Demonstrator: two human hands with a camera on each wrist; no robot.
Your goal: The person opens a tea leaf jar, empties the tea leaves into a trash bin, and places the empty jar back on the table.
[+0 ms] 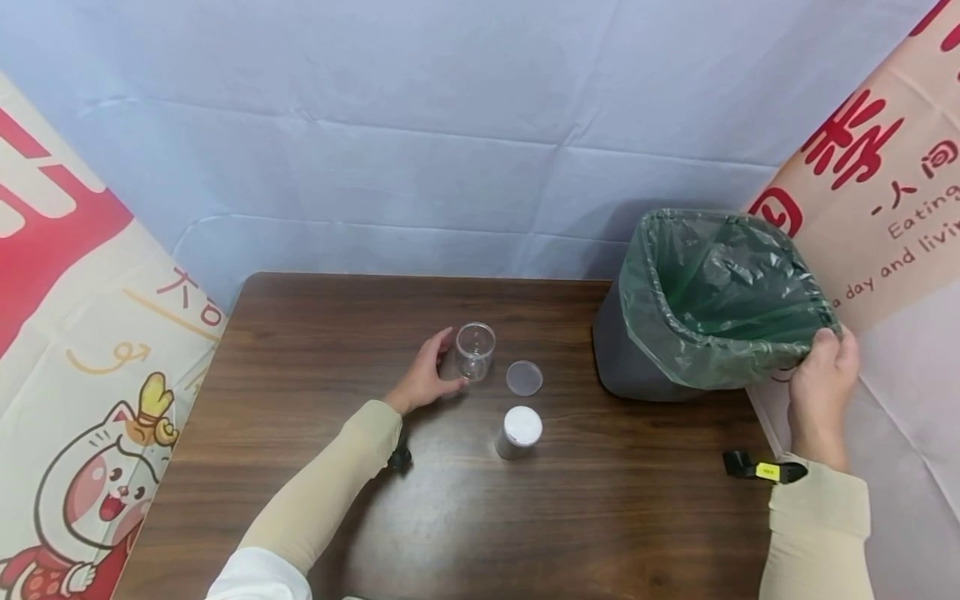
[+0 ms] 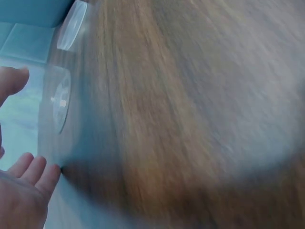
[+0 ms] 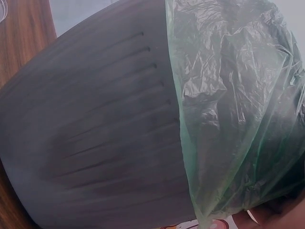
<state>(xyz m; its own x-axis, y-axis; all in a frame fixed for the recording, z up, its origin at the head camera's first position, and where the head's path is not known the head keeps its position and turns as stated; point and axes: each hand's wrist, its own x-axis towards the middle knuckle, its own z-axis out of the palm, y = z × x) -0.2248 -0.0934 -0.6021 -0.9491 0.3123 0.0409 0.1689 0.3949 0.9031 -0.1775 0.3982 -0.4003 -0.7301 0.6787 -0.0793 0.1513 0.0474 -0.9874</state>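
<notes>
Head view, clear jar (image 1: 476, 354), just beside left grip (image 1: 425, 377)

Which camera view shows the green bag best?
The head view: the green bag shows there lining the bin, with its rim and inside. The right wrist view shows part of its outside close up; the left wrist view shows none.
</notes>
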